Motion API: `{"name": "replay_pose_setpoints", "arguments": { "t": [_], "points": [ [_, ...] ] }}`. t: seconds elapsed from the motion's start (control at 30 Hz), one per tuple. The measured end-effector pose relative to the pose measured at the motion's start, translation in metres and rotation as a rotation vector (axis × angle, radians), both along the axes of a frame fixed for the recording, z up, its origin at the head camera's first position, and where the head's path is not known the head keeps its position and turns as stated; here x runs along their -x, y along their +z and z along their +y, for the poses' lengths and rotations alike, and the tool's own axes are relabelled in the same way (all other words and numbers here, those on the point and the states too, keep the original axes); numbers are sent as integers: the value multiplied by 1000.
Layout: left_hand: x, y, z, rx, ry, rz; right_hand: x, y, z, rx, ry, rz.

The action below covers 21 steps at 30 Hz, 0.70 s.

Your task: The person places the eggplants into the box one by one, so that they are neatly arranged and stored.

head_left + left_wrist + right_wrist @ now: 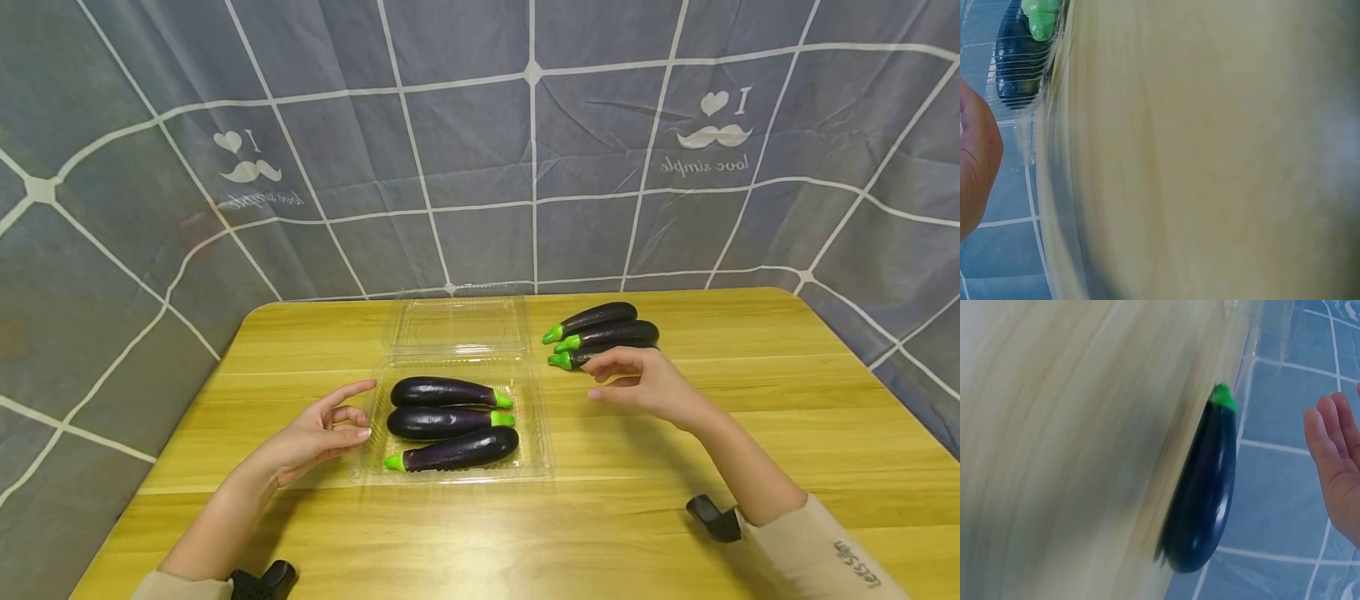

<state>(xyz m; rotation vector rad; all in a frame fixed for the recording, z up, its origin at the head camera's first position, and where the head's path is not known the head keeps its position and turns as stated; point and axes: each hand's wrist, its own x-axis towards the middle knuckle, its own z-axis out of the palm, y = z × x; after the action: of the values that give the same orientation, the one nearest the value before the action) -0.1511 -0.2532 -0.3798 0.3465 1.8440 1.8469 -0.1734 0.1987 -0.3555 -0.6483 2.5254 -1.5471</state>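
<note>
A clear plastic clamshell box [450, 479] lies with its lid [457, 325] folded back. Inside are three eggplants; the nearest eggplant [465, 448] has its green stem to the left, while the other two point theirs right. My left hand [315, 437] is at the box's left edge, fingers loosely bent; whether the fingertips touch the plastic I cannot tell. Over to the right, my right hand [645, 383] hovers beside three more eggplants [607, 335], holding nothing, and partly covers the closest one. In the right wrist view, one eggplant [1204, 487] shows whole, apart from the fingers.
The wooden table [465, 542] carries the box at its middle and the loose eggplants at the back right. A grey curtain [480, 167] with white grid lines hangs behind the table and along its sides.
</note>
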Motion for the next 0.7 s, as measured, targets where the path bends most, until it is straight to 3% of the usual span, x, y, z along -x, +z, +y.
{"name": "replay_pose_setpoints", "arguments": {
  "t": [0.4, 0.7],
  "points": [
    [1, -1, -2, 49, 17, -8, 9, -4, 34, -89, -109, 19],
    [1, -2, -1, 33, 2, 1, 15, -2, 54, -132, -183, 23]
  ]
}}
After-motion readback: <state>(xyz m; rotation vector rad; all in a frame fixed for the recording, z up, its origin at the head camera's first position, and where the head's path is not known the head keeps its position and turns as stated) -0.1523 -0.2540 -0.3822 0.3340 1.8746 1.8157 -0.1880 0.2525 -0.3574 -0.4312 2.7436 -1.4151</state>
